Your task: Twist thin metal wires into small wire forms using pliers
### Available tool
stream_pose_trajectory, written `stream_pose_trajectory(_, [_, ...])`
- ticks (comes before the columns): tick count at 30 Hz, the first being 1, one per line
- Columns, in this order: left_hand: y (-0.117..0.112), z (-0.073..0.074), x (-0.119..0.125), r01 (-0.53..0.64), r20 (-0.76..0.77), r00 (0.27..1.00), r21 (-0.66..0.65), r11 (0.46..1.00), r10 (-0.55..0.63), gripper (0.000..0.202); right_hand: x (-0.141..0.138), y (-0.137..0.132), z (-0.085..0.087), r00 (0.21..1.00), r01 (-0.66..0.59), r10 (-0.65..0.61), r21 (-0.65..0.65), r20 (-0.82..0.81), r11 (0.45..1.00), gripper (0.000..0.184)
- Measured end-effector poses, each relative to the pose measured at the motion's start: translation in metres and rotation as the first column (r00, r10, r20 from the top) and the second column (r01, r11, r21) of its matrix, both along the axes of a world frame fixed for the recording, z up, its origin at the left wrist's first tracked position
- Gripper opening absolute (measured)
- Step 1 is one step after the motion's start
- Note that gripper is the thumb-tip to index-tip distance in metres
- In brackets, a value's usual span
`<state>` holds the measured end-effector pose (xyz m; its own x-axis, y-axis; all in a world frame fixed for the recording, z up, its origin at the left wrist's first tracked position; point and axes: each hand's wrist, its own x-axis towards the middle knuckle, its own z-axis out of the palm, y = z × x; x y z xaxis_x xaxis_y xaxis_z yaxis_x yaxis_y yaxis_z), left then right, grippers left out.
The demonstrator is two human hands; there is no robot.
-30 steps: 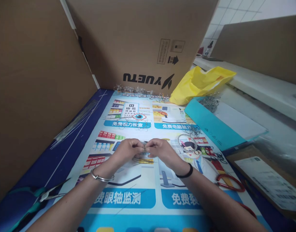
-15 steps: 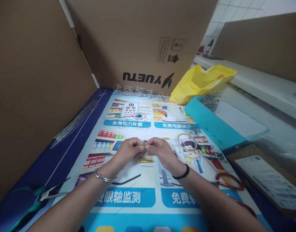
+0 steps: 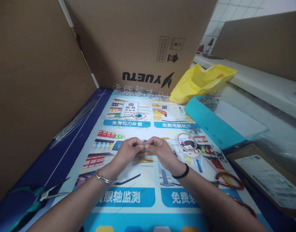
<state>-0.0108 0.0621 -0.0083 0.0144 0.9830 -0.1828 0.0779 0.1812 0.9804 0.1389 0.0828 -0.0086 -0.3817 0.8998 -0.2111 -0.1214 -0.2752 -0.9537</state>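
dark and thin, a small piece [image 3: 144,148] sits pinched between our left hand [image 3: 129,150] and our right hand [image 3: 161,150], above the middle of a printed sheet [image 3: 157,193]. each thumb is closed against its forefinger, and the two pinches meet almost tip to tip, hiding most of the piece, so we cannot tell its shape. just below our grip we see thin dark strands [image 3: 143,159]; we cannot tell whether they join the piece. we wear a silver bangle [image 3: 106,180] on our left arm [image 3: 77,199] and a black band [image 3: 184,173] on our right arm [image 3: 215,190].

to the right of our hands, a pale ring [image 3: 178,142] lies on the sheet, with a wire tangle [image 3: 194,130] just beyond it. nearer us on that side, a red-handled tool [image 3: 240,182] lies beside our right arm. on our left, pliers [image 3: 42,194] with teal handles lie with their tips apart, and farther off a bundle of thin straight wires [image 3: 74,124] rests on dark blue cloth [image 3: 53,158].

farther out, we see a teal folder [image 3: 212,125] bearing more tangled wire [image 3: 210,102], a yellow bag [image 3: 201,84] beside it, and a brown package [image 3: 244,153] with a white label [image 3: 271,180] nearer us. beyond the sheet's pictures, a row of wire bits [image 3: 135,90] lies at the foot of a cardboard panel [image 3: 128,38] with upside-down black lettering [image 3: 148,78].
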Motion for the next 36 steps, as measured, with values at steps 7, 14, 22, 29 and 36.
stream_pose_trajectory(7, [0.001, -0.004, 0.000, -0.008, -0.031, 0.999, 0.014, 1.000, 0.008, 0.011, -0.001, -0.001, 0.001, 1.000, -0.006, 0.006, 0.016, 0.011, 1.000, 0.016])
stream_pose_trajectory(14, [0.000, -0.004, 0.001, -0.036, -0.014, 0.999, 0.016, 0.999, 0.037, 0.012, -0.002, -0.002, 0.003, 1.000, -0.014, 0.013, 0.032, 0.024, 0.999, 0.017])
stream_pose_trajectory(22, [0.002, 0.002, -0.001, 0.014, -0.077, 0.997, 0.013, 1.000, -0.013, 0.012, 0.001, 0.002, 0.004, 0.991, -0.074, 0.066, 0.074, 0.117, 0.994, 0.017])
stream_pose_trajectory(29, [0.017, 0.010, -0.034, 0.040, -0.348, 0.938, 0.099, 0.994, -0.003, 0.010, 0.019, -0.002, 0.038, 0.439, -0.716, 0.008, 0.344, 0.899, 0.608, 0.016])
stream_pose_trajectory(36, [0.028, 0.009, -0.065, 0.069, -0.666, 0.745, 0.125, 0.990, 0.033, 0.008, 0.001, -0.037, 0.026, 0.088, -0.916, -0.316, 0.202, 0.945, 0.348, 0.015])
